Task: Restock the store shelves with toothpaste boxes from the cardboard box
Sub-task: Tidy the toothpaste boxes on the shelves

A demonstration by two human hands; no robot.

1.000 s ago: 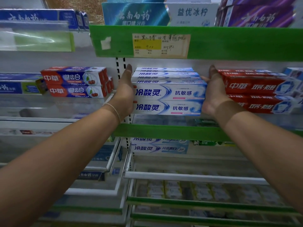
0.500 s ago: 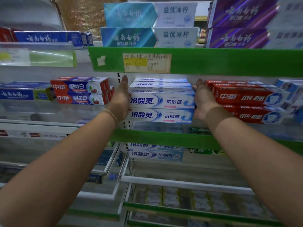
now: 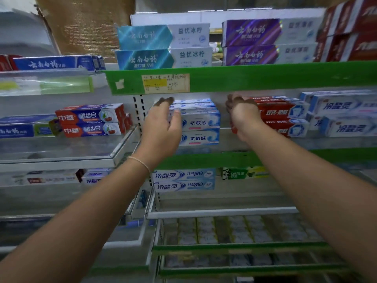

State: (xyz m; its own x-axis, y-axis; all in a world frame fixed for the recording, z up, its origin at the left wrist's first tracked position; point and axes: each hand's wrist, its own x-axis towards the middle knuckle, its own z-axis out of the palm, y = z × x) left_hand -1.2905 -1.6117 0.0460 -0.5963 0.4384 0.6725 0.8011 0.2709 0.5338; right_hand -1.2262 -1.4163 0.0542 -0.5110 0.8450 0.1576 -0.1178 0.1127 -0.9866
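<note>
Now your white-and-blue toothpaste stack (image 3: 201, 123) sits on the middle shelf (image 3: 234, 158), two boxes showing at the front with more rows behind, long faces out so the labels read from the aisle. It stands between the shelf upright (image 3: 140, 111) on its left and the red toothpaste boxes (image 3: 283, 117) on its right, with a narrow gap to the red ones. That spot makes sense: same brand sits just below (image 3: 183, 180) and further right (image 3: 344, 117), so the facing lines up.

Your left hand (image 3: 161, 127) is in front of the stack's left end, fingers loosely spread and slightly curled, thumb toward the box faces. It covers the left part of the labels. I judge it holds nothing; whether the fingertips touch the cardboard, I cannot tell. A thin band circles that wrist.

Your right hand (image 3: 243, 115) is at the gap between the white stack and the red boxes, back of the hand toward the camera, fingers bent forward into the shelf. They are blurred and dark under the green shelf edge (image 3: 265, 78), so whether it grips or merely rests, I cannot tell.

Both forearms reach up and forward, nearly straight, roughly parallel, wrists level with the stack.

Cardboard supply box is not in view. Judgement: this batch is placed; squaring it off is what's left.
</note>
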